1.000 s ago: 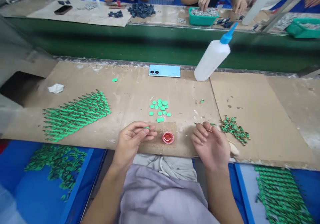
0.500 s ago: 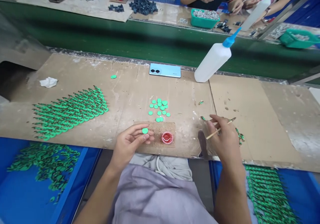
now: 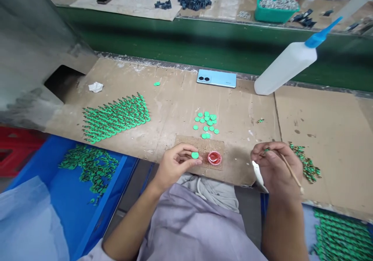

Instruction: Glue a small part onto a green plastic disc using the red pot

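Note:
My left hand (image 3: pixel 182 160) pinches a green disc (image 3: pixel 195 155) just left of the small cup of red liquid (image 3: pixel 214 158), which sits on a brown board (image 3: pixel 186 140). In my right hand (image 3: pixel 276 164) are a thin wooden stick (image 3: pixel 292 172) and a small green part (image 3: pixel 266 150) at the fingertips. Loose green discs (image 3: pixel 210 123) lie beyond the cup. A pile of small green and gold parts (image 3: pixel 309 166) is right of my right hand, and another small piece (image 3: pixel 260 120) lies beyond it.
Rows of assembled green pieces (image 3: pixel 116 117) cover the left of the table. A blue phone (image 3: pixel 216 78) and a leaning white bottle (image 3: pixel 284 68) are at the back edge. Blue bins (image 3: pixel 84 214) sit below at both sides. Other people's hands are across the divider.
The view has shifted right. My right hand has picked up a small part from the table, and the stick in it now points back toward the wrist. My left hand still holds the disc.

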{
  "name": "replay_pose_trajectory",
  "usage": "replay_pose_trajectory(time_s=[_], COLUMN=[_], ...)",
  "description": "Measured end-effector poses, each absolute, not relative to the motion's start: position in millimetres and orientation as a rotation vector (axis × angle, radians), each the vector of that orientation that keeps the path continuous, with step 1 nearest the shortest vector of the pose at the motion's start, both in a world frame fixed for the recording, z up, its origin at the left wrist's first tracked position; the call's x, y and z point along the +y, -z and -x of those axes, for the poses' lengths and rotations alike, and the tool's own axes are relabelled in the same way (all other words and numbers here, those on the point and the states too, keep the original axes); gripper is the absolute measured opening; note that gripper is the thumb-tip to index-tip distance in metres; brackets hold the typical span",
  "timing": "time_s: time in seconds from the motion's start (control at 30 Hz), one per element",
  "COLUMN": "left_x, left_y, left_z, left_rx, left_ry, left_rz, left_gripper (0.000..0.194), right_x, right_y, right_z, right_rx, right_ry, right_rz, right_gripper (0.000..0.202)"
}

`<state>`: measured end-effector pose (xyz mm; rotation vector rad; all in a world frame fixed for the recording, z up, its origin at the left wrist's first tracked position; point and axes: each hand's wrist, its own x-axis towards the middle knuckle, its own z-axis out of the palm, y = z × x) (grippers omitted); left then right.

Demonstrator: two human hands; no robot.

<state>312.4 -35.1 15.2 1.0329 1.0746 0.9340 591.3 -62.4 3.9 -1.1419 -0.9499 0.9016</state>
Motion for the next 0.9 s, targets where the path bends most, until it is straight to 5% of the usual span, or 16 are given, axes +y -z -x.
replay_pose_trajectory(time_s=[0.37,0.57,0.77,0.9], left_x=[-38,-43,-42,-40], left_y=[-14,-16,-15,-13], left_z=[-312,-318,-322,-320], left_rx=[0.904,0.927,0.945,0.895], left_ry=[-0.897,-0.876,-0.79,-0.773], left_rz=[-0.955,-0.871,-0.788,-0.825], left_gripper=[0.034,0.033,0.04,0.038], right_x=[-54,-63,-64,-64], right_y=[-16,-13,-8,-3], right_z=[-567,-564,-551,-548], right_rx=[-0.609,-0.678,-0.431,-0.429], right_ry=[-1.323,-1.329,-1.413,-1.378], right_rz=[0.904,0.981,1.018,0.98], right_gripper=[0.015,0.049,0.025,0.027])
